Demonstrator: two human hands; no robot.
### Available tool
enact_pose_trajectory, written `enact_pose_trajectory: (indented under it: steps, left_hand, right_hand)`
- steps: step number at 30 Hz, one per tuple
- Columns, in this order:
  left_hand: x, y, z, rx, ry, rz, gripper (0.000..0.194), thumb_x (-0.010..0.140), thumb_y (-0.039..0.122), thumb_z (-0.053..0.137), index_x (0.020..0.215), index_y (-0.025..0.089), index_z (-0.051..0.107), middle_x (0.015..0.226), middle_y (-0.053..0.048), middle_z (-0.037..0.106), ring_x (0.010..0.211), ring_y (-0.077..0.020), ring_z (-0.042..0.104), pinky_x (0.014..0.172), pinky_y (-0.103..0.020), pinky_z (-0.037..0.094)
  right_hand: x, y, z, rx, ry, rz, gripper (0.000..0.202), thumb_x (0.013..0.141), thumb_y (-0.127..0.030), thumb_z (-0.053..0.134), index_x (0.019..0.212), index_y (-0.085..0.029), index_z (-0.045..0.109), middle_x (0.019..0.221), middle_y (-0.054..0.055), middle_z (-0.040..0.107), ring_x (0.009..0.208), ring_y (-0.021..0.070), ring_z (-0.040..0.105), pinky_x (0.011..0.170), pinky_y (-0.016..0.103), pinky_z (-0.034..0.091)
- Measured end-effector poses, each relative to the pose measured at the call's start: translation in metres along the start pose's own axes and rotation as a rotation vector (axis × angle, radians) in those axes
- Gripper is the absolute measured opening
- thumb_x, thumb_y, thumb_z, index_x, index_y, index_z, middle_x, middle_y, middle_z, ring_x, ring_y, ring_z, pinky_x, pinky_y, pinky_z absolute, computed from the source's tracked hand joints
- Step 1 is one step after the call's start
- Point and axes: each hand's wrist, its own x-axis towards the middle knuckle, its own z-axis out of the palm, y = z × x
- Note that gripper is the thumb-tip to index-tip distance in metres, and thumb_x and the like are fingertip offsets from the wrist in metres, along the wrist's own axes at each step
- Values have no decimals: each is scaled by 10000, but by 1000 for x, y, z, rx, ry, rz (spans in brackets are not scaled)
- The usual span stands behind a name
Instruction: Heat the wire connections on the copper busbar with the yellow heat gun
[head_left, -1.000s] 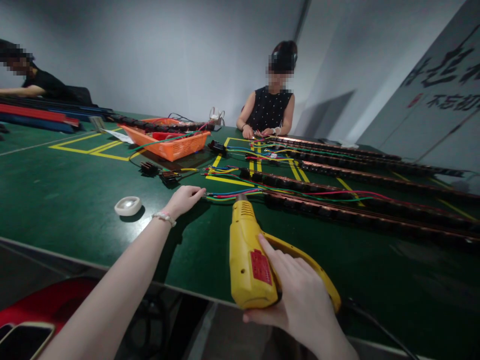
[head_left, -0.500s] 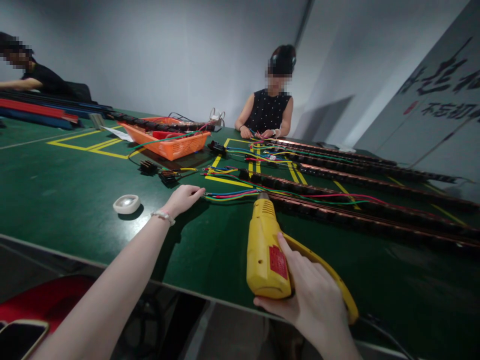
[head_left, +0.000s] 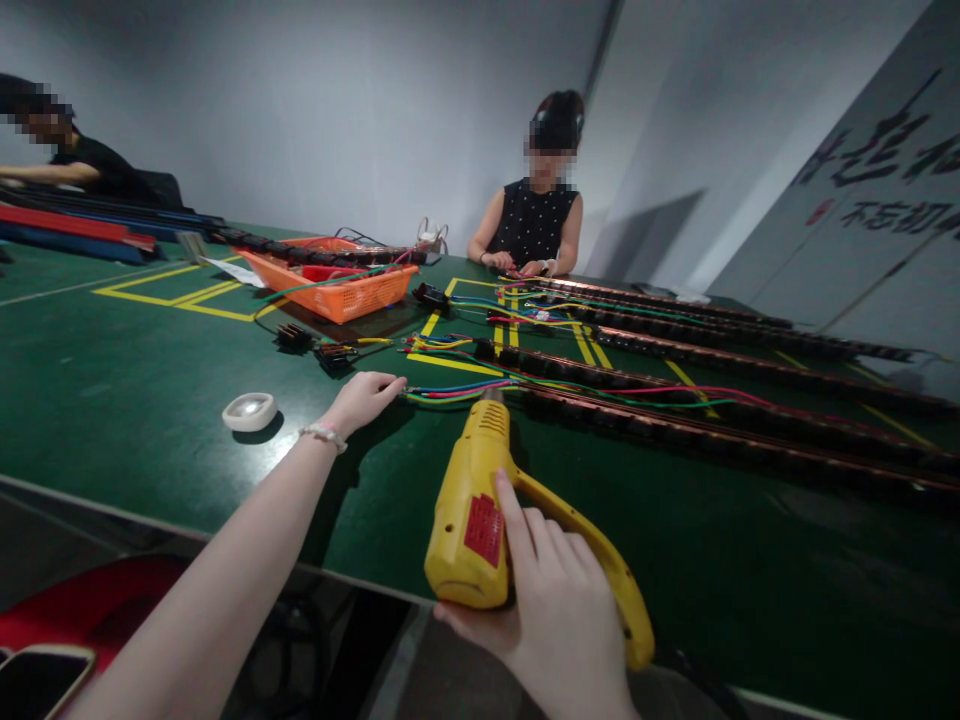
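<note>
My left hand (head_left: 367, 399) is closed on the ends of a bundle of coloured wires (head_left: 454, 392), blue, red and green among them. The wires run right to a long dark bar with copper strips (head_left: 645, 417) lying on the green table. My right hand (head_left: 551, 580) grips a yellow heat gun (head_left: 471, 520) with a red label. Its metal nozzle is beside the wires, between my left hand and the bar's end. The wire tips are hidden in my left fingers.
Behind the wires lie more bars (head_left: 697, 370). An orange basket (head_left: 345, 298), black connectors (head_left: 334, 357) and a white roll (head_left: 250, 412) are at the left. One person (head_left: 534, 225) works across the table (head_left: 135, 400); another (head_left: 101, 165) is far left.
The heat gun in my right hand has moved left along the wires, away from the bar's end. My left hand has stayed nearly in place, still holding the wires.
</note>
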Motion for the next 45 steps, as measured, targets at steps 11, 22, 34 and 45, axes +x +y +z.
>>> enact_pose_trajectory:
  steps: [11,22,34,45]
  left_hand:
    - [1,2,0,6,0,12,520,861,551,334,555,168,509,504,14,469,510,-108,370,519,-250,241]
    - [5,-1,1,-6,13,-49,539,823,577,352,566,156,568,492,10,462,521,-113,371,514,-248,242]
    - [10,11,4,36,17,-250,576,773,596,344,763,148,706,679,-52,639,649,-176,508,566,-254,305]
    - [8,9,6,79,18,-209,590,806,574,311,783,137,706,707,-62,653,675,-174,524,564,-251,297]
  right_hand:
    - [10,-43,7,107,-71,-40,1167,600,-887,402,1440,-83,310,828,97,563,705,255,513,648,420,414]
    - [18,-76,17,143,-118,-67,1345,402,-874,589,1449,-93,272,834,95,572,689,263,534,620,429,440]
    - [18,-82,20,166,-170,-73,1330,429,-867,591,1463,-119,215,884,103,575,707,257,531,616,413,424]
    - [17,-79,17,212,-162,-71,1293,437,-846,616,1454,-135,252,886,87,574,729,265,540,638,423,435]
